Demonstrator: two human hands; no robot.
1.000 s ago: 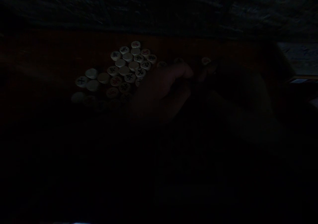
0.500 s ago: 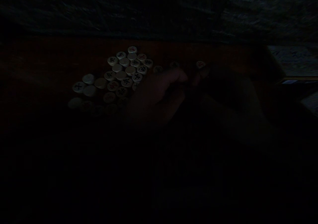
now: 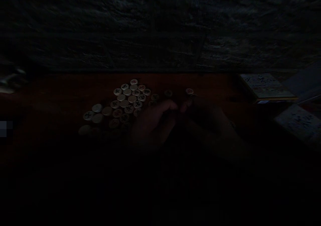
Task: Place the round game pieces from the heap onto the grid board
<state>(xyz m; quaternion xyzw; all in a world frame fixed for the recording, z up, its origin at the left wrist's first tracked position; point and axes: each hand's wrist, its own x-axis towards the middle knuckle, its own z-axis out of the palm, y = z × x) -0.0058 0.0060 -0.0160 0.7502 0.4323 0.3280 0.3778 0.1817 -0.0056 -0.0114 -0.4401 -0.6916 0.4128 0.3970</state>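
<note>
Since the light is very low, much of the lower half is unreadable. Far left: pale object [image 3: 10, 82], too blurred to identify. Next, plain-topped disc [image 3: 97, 108] beside a black-marked disc [image 3: 88, 115]. Then the main cluster of round pieces [image 3: 124, 103], lying flat on the reddish bench [image 3: 67, 95], packed close; some blank on top, some marked black or red. Left hand [image 3: 152, 124] is at the cluster's right edge, fingers curled; can't tell if they grip anything. Lone disc [image 3: 168, 93] sits just beyond its fingertips. Red-marked disc [image 3: 189, 91] is just beyond the right hand [image 3: 208, 119], whose fingers point at the left's; grip there can't be told either. Far right: flat patterned box [image 3: 267, 87].
</note>
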